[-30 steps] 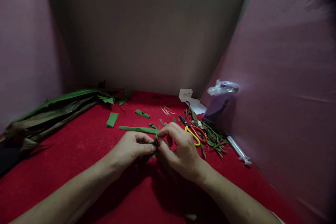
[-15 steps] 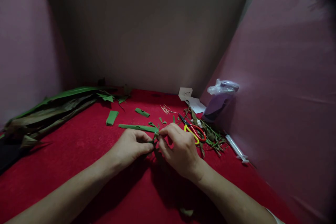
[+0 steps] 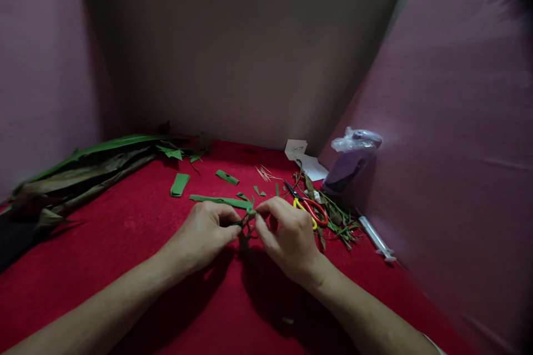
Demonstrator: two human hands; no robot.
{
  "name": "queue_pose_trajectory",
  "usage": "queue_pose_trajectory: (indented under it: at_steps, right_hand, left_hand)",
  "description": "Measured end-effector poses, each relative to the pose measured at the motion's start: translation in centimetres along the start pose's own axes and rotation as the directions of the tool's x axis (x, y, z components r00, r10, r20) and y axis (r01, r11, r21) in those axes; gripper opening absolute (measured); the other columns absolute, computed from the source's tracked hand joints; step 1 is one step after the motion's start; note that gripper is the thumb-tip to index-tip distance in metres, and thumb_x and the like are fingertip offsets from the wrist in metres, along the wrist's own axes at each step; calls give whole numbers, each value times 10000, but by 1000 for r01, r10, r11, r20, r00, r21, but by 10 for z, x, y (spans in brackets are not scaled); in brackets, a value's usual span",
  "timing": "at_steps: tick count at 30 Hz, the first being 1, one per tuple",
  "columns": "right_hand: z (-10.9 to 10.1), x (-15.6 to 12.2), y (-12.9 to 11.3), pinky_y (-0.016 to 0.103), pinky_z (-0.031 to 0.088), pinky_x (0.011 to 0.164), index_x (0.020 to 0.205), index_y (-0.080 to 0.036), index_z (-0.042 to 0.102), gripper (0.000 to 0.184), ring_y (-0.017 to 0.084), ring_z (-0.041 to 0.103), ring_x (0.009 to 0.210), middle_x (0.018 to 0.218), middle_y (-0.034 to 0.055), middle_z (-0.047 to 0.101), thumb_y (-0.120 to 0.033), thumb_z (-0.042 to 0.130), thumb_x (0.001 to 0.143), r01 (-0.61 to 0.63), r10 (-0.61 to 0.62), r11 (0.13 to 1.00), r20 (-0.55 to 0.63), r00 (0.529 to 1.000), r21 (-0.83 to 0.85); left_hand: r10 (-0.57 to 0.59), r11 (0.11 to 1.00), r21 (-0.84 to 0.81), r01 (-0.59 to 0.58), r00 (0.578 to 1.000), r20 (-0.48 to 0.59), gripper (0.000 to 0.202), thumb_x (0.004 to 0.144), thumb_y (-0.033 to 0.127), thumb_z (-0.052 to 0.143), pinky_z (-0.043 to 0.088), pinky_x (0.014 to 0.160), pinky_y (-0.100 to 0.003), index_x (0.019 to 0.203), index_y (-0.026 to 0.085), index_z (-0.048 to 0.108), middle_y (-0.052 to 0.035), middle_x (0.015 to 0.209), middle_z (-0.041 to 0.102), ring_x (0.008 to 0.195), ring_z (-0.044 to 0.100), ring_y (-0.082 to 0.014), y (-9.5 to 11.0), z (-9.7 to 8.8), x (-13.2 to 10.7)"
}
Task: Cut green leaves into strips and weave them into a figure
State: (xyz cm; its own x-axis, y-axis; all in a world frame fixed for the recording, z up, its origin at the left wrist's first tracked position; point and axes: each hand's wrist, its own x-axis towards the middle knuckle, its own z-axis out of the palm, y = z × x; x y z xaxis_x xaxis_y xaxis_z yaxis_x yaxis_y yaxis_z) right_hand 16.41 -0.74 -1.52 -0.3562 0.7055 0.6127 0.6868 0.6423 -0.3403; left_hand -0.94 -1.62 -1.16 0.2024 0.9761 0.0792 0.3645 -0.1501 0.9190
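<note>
Between my fingertips is a small piece of green leaf, partly hidden by them. My left hand pinches its left end with thumb and forefinger. From the other side, my right hand grips it with closed fingertips. Just behind the hands lies a long green leaf strip on the red cloth. Scissors with a red and a yellow handle rest right beside my right hand. Farther back are a cut leaf rectangle, another short leaf piece and several toothpicks.
Long leaves are heaped along the left wall. At the right lie stems and dry trimmings, a syringe, white paper cards and a purple pouch against the pink wall. A leaf scrap sits near the front.
The held leaf piece has turned flatter between my fingertips, and my hands have shifted slightly. The whole view has moved a little.
</note>
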Motion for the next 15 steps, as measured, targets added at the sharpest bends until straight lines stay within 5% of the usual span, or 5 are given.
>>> queue_pose_trajectory:
  at_steps: [15]
  right_hand:
    - [-5,1,-3,268,423,639,919,-190,654,172,147,567,694,844,46,622,-172,500,844,39,-49,996,130,990,75]
  left_hand:
    - [-23,1000,-10,24,1000,15,118,638,214,598,340,486,-254,604,164,700,-9,557,629,518,505,-147,-10,1,1]
